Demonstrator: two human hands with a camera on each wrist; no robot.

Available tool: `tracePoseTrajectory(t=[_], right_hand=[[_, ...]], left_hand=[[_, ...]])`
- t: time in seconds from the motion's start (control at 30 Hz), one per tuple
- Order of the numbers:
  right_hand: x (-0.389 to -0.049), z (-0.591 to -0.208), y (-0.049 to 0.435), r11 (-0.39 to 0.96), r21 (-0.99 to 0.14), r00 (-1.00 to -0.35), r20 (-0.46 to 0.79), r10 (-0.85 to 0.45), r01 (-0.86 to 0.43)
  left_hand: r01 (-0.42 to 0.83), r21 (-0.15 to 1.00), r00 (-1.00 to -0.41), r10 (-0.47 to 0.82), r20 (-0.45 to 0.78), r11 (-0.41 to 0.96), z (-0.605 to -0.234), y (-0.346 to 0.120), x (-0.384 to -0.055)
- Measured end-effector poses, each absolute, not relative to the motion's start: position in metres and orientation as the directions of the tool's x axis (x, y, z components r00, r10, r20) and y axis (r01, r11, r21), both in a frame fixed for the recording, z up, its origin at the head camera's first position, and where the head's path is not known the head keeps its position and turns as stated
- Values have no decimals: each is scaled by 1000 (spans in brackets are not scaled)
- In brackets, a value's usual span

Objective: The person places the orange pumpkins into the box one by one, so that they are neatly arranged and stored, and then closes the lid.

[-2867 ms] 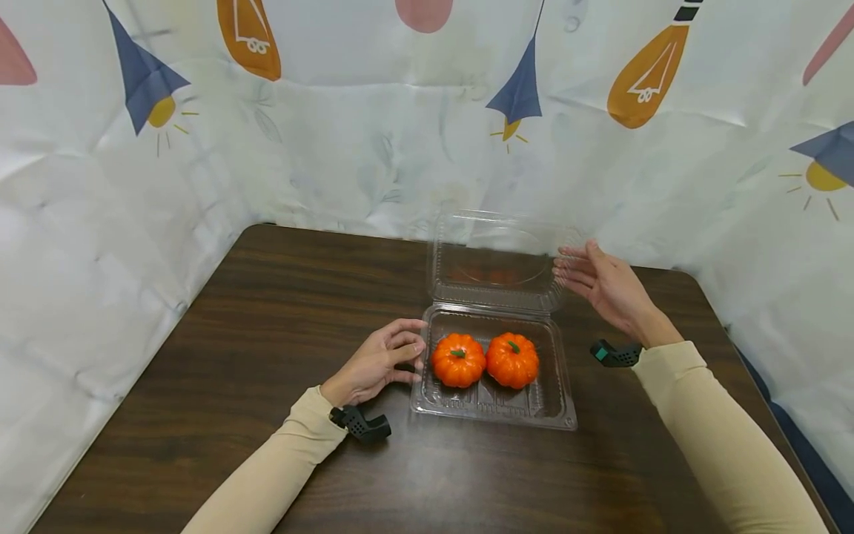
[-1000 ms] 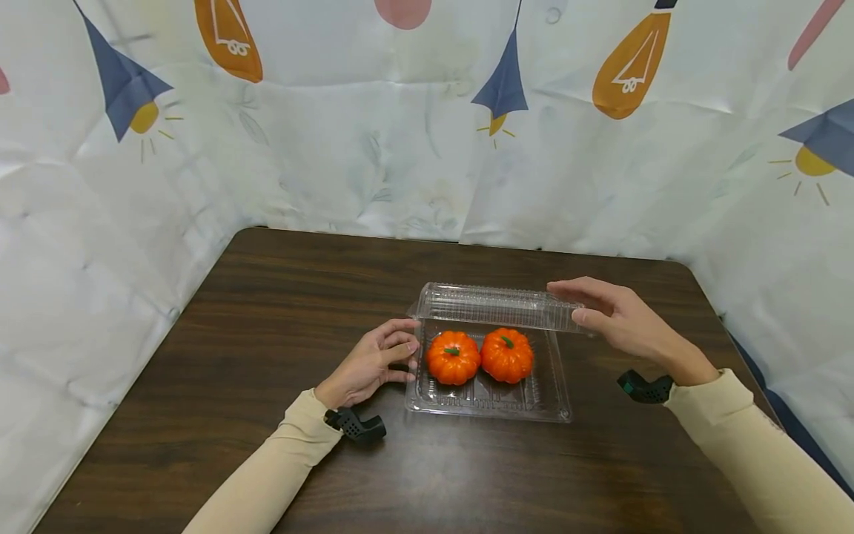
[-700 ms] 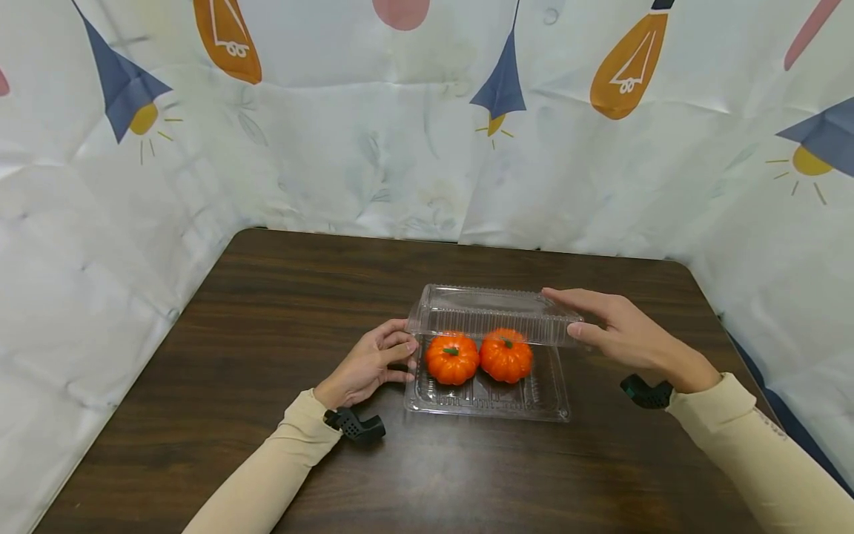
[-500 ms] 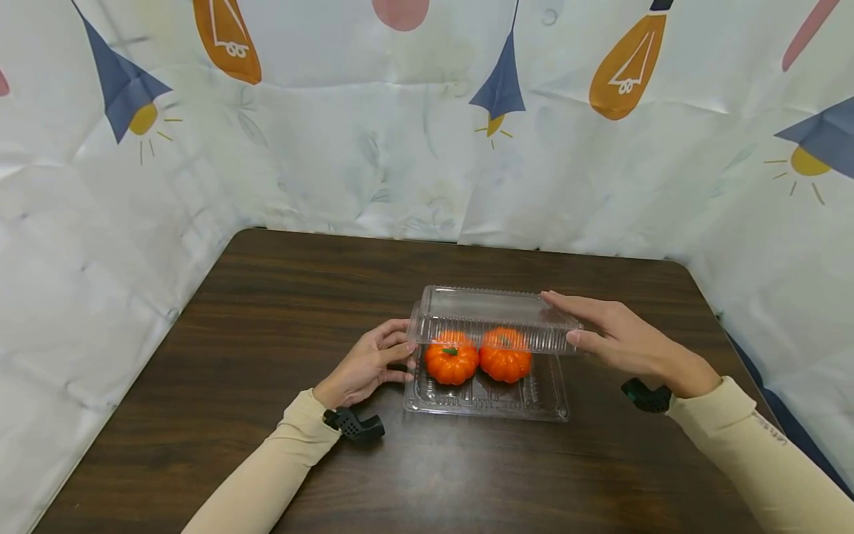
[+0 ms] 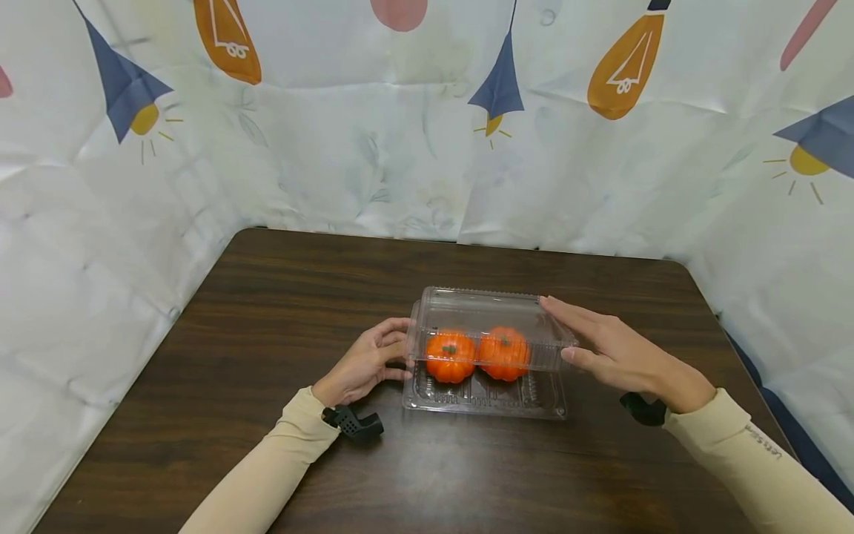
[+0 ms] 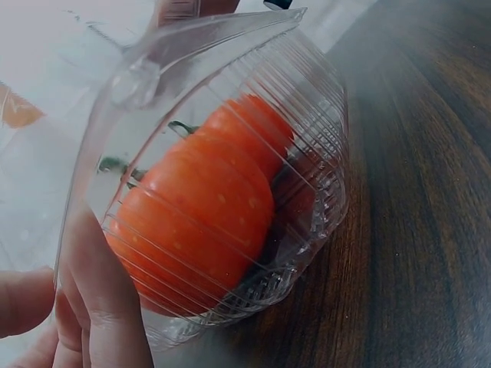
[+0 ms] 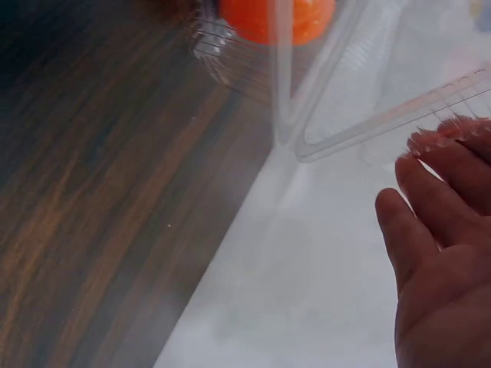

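Observation:
A clear hinged plastic container [image 5: 483, 406] lies on the table with its lid [image 5: 490, 308] tilted partway down over the base. Two small orange pumpkins with green stems, the left pumpkin [image 5: 450, 368] and the right pumpkin [image 5: 505, 367], sit side by side inside, seen partly through the lid. My left hand [image 5: 365, 361] pinches the container's left rim; in the left wrist view, the thumb [image 6: 23, 300] meets the rim with fingers along the ribbed wall. My right hand [image 5: 623, 352] touches the lid's right end, fingers extended toward its back corner and thumb at its front corner.
The dark wood-grain table [image 5: 300, 289] has rounded far corners. A white patterned sheet [image 5: 313, 163] hangs behind the table and along both sides. A black wrist camera [image 5: 353, 423] is strapped at the left wrist, and another camera [image 5: 643, 408] at the right.
The lid has swung forward and down from standing wide open, now covering the back parts of the pumpkins. My right hand moved down toward me with it; the left hand stays at the rim.

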State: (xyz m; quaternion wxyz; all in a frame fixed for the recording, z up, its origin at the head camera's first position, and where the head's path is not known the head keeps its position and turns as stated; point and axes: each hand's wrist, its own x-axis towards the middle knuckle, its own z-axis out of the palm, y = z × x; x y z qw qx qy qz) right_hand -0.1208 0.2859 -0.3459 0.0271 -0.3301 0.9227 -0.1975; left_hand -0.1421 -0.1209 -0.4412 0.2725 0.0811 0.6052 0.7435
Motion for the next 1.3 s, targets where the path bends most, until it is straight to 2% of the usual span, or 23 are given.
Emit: tracePoseTrajectory(t=[0.3, 0.5, 0.77, 1.07, 1.3], right_hand=[[-112, -360, 286, 707, -273, -750, 102, -653, -652], [-112, -368, 286, 693, -194, -720, 163, -675, -694], [-110, -377, 288, 669, -174, -691, 224, -687, -722], [-109, -387, 289, 619, -146, -630, 303, -715, -772], [-108, -393, 288, 597, -54, -575, 347, -741, -801]], left_hand=[[-287, 953, -845, 495, -203, -98, -442, -122, -142], [-289, 954, -850, 479, -219, -76, -438, -122, -142], [-320, 947, -853, 439, -282, -15, -437, -123, -141], [-378, 922, -798, 476, -370, 83, -436, -132, -130], [-372, 913, -746, 531, -401, 167, -431, -138, -115]])
